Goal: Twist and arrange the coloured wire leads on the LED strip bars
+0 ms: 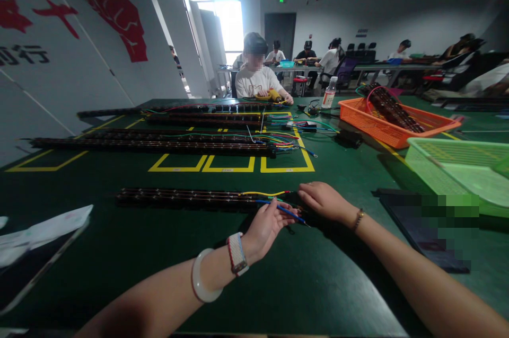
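Note:
A long dark bar-shaped assembly (pixel 178 197), with thin metallic lines along it, lies crosswise in front of me. At its right end it has a blue wire (pixel 284 210), a yellow wire (pixel 264 193) and a green wire. My left hand (pixel 268 227) is palm up under that end, its thumb and fingers closed around the blue wire, whose bare tip sticks out to the right. Just right of the wire ends, my right hand (pixel 324 201) is curled palm down. Its fingertips are hidden, so what it grips cannot be made out.
Several similar bars (pixel 159 144) with loose coloured wires lie farther back over yellow tape outlines. An orange basket (pixel 374 121) holds another bar; a green basket (pixel 457 155) and a dark flat object (pixel 421 232) are at right. Across the table a person (pixel 258 76) holds a yellow tool.

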Demonstrator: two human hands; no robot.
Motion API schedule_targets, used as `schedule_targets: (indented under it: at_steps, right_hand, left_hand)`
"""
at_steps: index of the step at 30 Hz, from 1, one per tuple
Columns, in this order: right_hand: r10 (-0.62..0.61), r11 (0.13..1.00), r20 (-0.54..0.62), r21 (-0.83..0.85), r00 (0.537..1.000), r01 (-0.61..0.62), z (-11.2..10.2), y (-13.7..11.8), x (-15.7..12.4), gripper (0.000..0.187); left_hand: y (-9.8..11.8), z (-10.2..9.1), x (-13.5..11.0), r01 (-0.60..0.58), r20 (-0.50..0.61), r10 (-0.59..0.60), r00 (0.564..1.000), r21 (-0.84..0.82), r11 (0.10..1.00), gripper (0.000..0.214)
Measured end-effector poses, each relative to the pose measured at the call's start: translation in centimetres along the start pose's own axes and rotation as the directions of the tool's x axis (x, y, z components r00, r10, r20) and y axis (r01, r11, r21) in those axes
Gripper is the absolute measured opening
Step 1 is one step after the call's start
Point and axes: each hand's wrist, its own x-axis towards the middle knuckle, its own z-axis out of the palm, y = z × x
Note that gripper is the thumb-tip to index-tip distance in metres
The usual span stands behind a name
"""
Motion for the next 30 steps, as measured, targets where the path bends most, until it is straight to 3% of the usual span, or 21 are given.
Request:
schedule_targets:
  at_steps: [3, 8, 13, 19, 23, 30]
  right_hand:
    - [0.157, 0.955, -0.002, 0.256, 0.988, -0.152, -0.4, -0.3, 0.0, 0.039]
    - [0.109, 0.826, 0.186, 0.530, 0.976, -0.193, -0.5, -1.3, 0.1, 0.037]
    - [0.036, 0.858, 0.243, 0.490, 0.969, -0.154, -1.1, -1.5, 0.0, 0.031]
    - [0.016, 0.847, 0.336, 0.495, 0.942, -0.191, -1.4, -1.6, -0.2, 0.024]
    - [0.007, 0.854, 0.231, 0.505, 0.973, -0.126, -1.6, -1.2, -0.1, 0.022]
    - [-0.122, 0.920, 0.144, 0.388, 0.982, 0.057, -1.2, -0.2, 0.1, 0.027]
  left_hand:
    - [0.0, -0.1, 0.1, 0.004, -0.001, -0.004, 1.000, -0.005, 1.000, 0.033]
    - [0.2, 0.1, -0.1, 0.004, -0.005, -0.004, 1.000, -0.060, 0.998, 0.031]
    - [0.1, 0.0, 0.0, 0.023, 0.012, -0.023, 1.000, -0.078, 0.997, 0.031]
    - [-0.1, -0.1, 0.3, 0.010, 0.030, -0.007, 1.000, -0.090, 0.996, 0.032]
    - [0.1, 0.0, 0.0, 0.042, 0.028, -0.042, 0.999, -0.026, 0.999, 0.032]
    - [-0.2, -0.1, -0.5, 0.019, 0.202, -0.074, 0.976, 0.263, 0.965, 0.040]
